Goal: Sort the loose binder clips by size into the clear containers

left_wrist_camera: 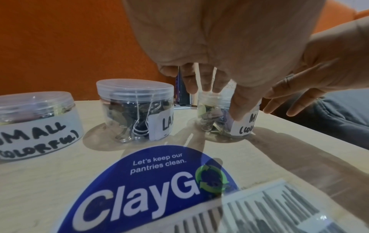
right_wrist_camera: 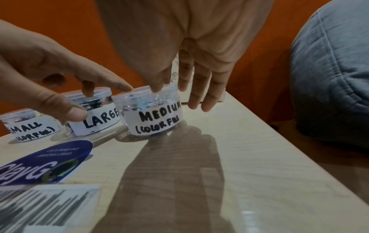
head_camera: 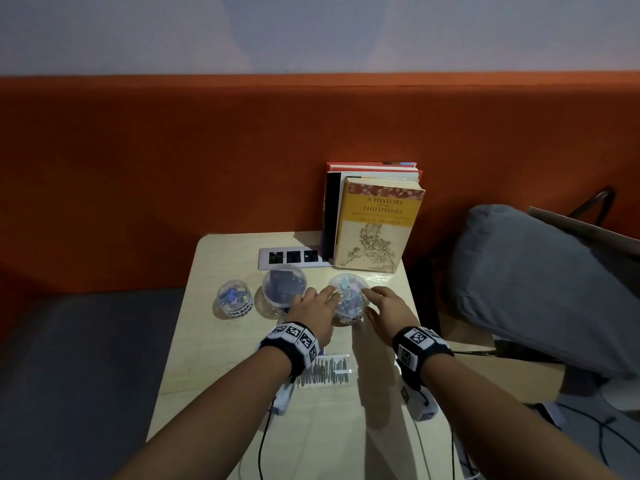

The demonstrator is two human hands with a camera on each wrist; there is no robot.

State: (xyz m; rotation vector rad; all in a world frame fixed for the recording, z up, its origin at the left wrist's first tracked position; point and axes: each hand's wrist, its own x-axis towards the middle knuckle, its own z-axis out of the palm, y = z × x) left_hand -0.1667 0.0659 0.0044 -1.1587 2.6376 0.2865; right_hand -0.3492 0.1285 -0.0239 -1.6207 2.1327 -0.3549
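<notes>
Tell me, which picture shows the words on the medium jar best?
The right wrist view: the medium jar faces it, label reading MEDIUM (COLORFUL). In the left wrist view a thumb covers most of the label. The head view shows only its lid from above, label unreadable.

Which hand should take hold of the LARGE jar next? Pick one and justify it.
Left. The left hand sits between the LARGE jar and the MEDIUM jar; the right hand is beyond the MEDIUM jar.

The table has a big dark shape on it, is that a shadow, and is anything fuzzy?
Right wrist view: yes, the right hand casts that shadow across the table. Left wrist view: the striped card nearest the camera is blurry. Head view: dim overall.
</notes>
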